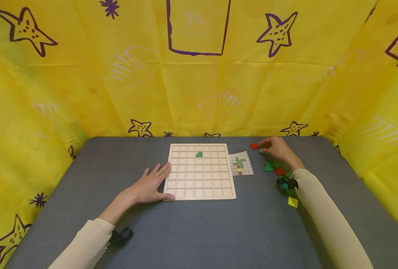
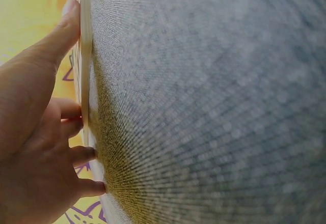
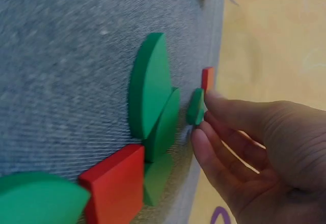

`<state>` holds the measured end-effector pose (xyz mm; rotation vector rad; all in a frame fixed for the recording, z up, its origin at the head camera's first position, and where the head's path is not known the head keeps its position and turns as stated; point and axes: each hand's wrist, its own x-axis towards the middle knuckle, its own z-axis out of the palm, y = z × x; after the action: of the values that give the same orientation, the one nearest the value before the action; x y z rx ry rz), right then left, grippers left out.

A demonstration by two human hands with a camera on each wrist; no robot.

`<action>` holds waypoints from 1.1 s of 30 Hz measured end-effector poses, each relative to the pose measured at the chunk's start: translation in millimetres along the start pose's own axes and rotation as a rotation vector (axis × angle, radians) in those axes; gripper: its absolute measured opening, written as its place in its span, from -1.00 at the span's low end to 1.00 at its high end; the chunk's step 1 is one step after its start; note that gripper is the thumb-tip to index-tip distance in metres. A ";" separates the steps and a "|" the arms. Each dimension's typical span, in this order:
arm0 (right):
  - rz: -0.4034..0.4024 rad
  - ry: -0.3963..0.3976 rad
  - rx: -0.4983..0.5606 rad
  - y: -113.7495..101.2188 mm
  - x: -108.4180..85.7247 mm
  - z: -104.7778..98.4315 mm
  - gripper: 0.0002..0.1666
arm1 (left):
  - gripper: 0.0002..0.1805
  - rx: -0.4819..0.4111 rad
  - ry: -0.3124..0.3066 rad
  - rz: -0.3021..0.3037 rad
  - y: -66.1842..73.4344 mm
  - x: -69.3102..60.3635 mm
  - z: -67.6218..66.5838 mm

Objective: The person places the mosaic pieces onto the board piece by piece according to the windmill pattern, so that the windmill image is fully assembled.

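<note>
The person's left arm [image 1: 81,243] slants forward and inward from the near left, its wrist [image 1: 109,215] bare beyond the sleeve. The left hand [image 1: 150,186] shows its back to the head camera, fingers spread apart, thumb stretched well out to the side. The right arm [image 1: 327,213] reaches farther forward, angled inward. Its right hand [image 1: 276,148] points inward, thumb and bent fingers drawn close in a pinch, the other fingers loosely curved.
</note>
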<state>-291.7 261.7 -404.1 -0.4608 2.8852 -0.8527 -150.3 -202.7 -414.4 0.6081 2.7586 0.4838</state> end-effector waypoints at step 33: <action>0.006 0.005 -0.023 -0.3 -7.8 0.2 -0.72 | 0.23 0.006 0.006 -0.005 0.0 0.2 0.4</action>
<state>-284.2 263.8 -404.0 -0.4530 2.9024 -0.8212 -150.3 -202.5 -414.9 0.6017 2.7675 0.4776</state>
